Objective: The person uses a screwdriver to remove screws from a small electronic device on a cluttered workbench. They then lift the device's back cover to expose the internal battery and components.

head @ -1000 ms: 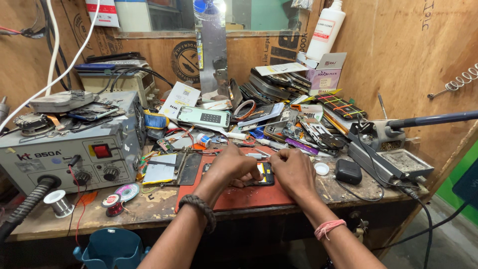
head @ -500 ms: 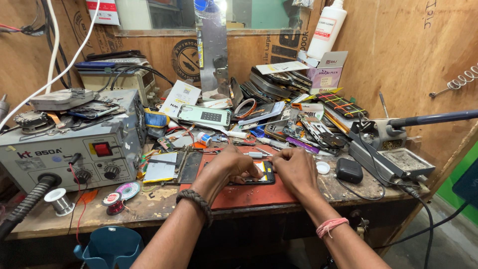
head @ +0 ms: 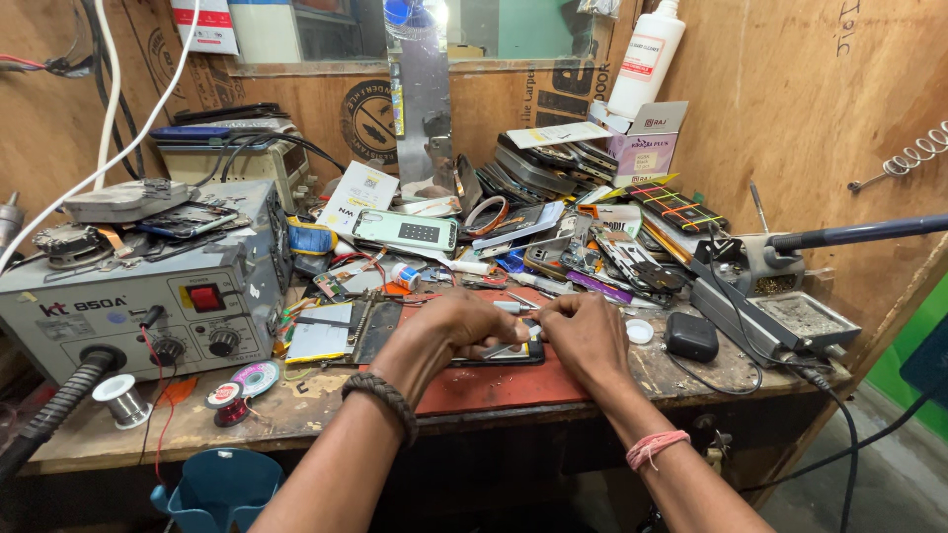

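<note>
Two hands meet over the dark flat phone body (head: 499, 352) on the red rubber work mat (head: 494, 387). Its long axis runs left-right; the left hand (head: 456, 331) and right hand (head: 585, 341) both close narrow, pinching slim metal tweezers (head: 513, 308) above it.

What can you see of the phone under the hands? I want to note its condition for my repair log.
The phone is a dark, flat slab lying level on the red mat near the bench's front edge. Most of it is hidden: the left hand covers its left part and the right hand its right end. Only its near edge and a strip between the hands show. Whether it is opened up cannot be told.
</note>
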